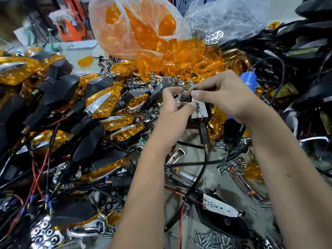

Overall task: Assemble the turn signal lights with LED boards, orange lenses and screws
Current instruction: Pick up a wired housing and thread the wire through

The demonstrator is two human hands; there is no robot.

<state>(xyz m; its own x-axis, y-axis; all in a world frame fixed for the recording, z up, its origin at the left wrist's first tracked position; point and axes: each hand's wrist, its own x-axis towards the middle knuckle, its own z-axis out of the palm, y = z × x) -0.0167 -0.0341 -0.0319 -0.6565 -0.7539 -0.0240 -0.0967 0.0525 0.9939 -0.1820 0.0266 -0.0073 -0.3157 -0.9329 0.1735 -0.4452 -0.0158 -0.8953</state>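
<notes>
Fingers [195,95] of both our hands pinch the white LED board [199,109] from its left and top edges; no writing we can read.

You are sitting at a small assembly workshop bench. Finished turn signal lights [100,105] are piling up at your left, a plastic bag [136,24] is spilling orange lenses [181,58], and loose screws [213,239] (a whole heap) are lying among the wires.
</notes>
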